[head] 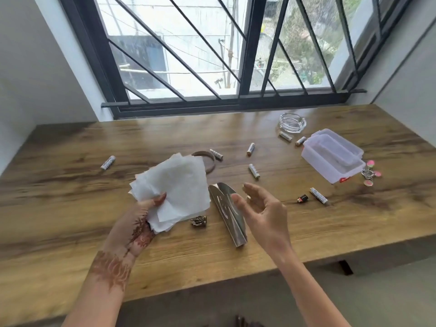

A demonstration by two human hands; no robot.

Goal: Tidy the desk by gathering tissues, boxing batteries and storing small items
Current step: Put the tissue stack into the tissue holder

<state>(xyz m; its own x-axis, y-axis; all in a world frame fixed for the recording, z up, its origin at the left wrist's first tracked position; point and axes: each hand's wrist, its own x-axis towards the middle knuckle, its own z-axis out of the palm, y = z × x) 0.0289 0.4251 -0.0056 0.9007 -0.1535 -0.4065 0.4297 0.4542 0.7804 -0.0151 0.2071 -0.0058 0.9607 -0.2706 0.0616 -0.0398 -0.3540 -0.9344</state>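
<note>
My left hand [139, 220] grips a stack of white tissues [174, 192] above the wooden desk [70, 197]. My right hand [262, 208] hovers open, fingers apart, just right of a shiny metal tissue holder [227, 213] that stands on the desk. Several white batteries lie scattered: one at the left [108, 162], one by a ring [216, 154], two in the middle [251, 148] [254, 171], and more near the right. A clear plastic box [330, 159] with its lid resting in it sits at the right.
A glass ashtray [292, 122] stands at the back right. A brown bangle [207, 159] lies partly behind the tissues. A small brass hair clip [199, 221] sits beside the holder. A keyring with pink charms [370, 173] lies right of the box. The desk edge runs below my wrists.
</note>
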